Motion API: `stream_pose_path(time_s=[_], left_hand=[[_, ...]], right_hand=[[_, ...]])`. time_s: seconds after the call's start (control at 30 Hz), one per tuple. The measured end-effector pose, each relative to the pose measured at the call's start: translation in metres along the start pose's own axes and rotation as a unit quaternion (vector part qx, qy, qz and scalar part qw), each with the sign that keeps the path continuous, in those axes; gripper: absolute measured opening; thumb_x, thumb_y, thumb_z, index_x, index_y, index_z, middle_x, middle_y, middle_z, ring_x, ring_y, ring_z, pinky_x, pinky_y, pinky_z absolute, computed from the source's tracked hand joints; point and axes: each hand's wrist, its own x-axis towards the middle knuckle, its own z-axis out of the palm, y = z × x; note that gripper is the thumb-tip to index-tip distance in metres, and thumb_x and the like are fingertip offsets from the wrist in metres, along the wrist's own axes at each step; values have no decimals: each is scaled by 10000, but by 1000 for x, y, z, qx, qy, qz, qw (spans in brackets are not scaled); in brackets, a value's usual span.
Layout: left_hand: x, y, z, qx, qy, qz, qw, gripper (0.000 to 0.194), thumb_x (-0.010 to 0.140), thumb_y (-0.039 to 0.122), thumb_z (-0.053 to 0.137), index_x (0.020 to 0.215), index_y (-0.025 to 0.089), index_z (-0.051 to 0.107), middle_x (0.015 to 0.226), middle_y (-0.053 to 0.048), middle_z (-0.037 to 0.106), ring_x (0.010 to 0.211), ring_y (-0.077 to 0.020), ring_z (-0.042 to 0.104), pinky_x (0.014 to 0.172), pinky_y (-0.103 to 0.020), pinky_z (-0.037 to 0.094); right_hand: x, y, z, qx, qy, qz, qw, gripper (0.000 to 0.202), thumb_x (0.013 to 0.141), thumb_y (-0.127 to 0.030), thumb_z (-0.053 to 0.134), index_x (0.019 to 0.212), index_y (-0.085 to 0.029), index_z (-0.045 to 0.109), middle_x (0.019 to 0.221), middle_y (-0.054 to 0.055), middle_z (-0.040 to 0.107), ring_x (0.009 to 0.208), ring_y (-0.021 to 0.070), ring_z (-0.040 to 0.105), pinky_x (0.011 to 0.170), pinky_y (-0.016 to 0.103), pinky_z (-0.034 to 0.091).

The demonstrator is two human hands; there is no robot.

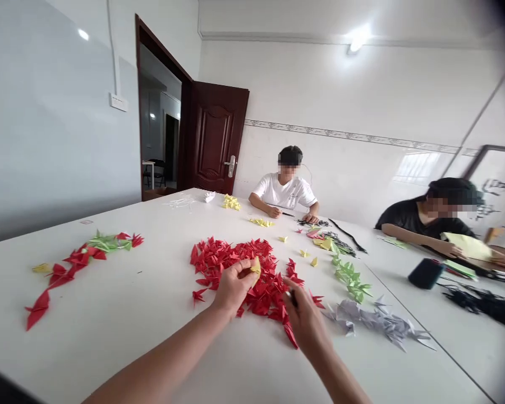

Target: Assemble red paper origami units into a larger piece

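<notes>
Over a pile of red paper cranes (212,258), my left hand (230,289) pinches a folded yellow paper piece (256,269), which looks like a paper crane. My right hand (308,321) is closed around a small dark tool (293,298) at the pile's right edge. Its kind is mostly hidden by my fingers. A gap separates the two hands. To the left lies a strung line of red cranes (63,275), with green cranes (103,242) at its far part and a yellow crane (42,268) beside it.
Green cranes (349,278) and grey-white cranes (382,321) lie to the right. Farther back are yellow cranes (231,202) and black cord (347,235). A dark thread spool (426,274) stands on the right table. Two people sit across, one in a white shirt (284,191), one in black (416,216).
</notes>
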Motion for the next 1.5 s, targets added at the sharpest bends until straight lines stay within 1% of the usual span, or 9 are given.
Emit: stream_pose_path(time_s=[0.13,0.23,0.33,0.43,0.63,0.8,0.97,1.2,1.5], left_hand=[[-8,-2,-6,-51,-20,-55,997,353,641,216,703,978,137,636,844,-49,674,770,-143,613,761,-271,497],[-11,-2,-9,-37,-45,-50,997,334,640,231,710,952,136,636,785,-29,659,717,-125,593,706,-244,487],[-15,0,-6,-31,-63,-54,996,318,635,256,717,919,141,633,696,-3,633,657,-109,569,630,-214,470],[-20,3,-2,-46,-72,-70,994,300,627,253,718,887,131,631,673,-1,618,647,-105,561,603,-201,458],[-24,3,-4,-15,-96,-32,995,261,685,251,638,919,136,647,565,30,553,512,-77,485,478,-184,392],[-22,-5,-4,-15,-115,-1,993,318,672,329,683,929,143,659,814,-46,665,768,-154,592,706,-271,479],[-23,-5,-4,-5,-144,2,990,296,695,342,678,906,134,660,803,-50,652,778,-165,593,730,-294,486],[-28,-3,-1,6,-193,-6,981,254,694,324,675,877,149,689,819,-48,657,781,-170,595,716,-278,486],[-22,9,-6,0,-115,-31,993,274,689,329,680,894,147,684,778,-40,669,741,-149,589,690,-249,477]], right_hand=[[-7,-18,0,-15,-75,1,997,393,852,-371,438,1194,-184,485,958,81,649,850,202,612,711,317,498],[-10,-27,-3,8,-105,-7,994,288,833,-322,483,1084,-184,516,910,64,642,799,181,606,694,299,500],[-11,-27,-3,13,-107,-29,994,225,850,-260,456,1039,-189,554,909,71,644,815,178,604,702,289,500],[-10,-21,-1,9,-94,-45,995,310,853,-256,467,1146,-194,547,1010,81,649,884,183,616,736,282,506],[-10,-13,-2,-19,-108,-54,992,394,867,-301,469,1249,-207,501,1049,77,652,898,184,628,755,292,509],[-12,-22,-6,-36,-73,-36,996,377,838,-343,507,1180,-192,554,967,77,664,818,189,629,678,296,512],[-13,-25,-4,0,13,-46,999,222,793,-246,535,985,-196,633,825,42,657,713,158,606,636,265,496],[-9,-17,0,32,18,-33,999,149,797,-267,539,865,-183,642,725,26,619,652,148,566,607,262,471],[-8,-23,-7,3,-28,-43,999,307,853,-349,491,1085,-172,583,934,87,656,810,180,619,682,273,509]])
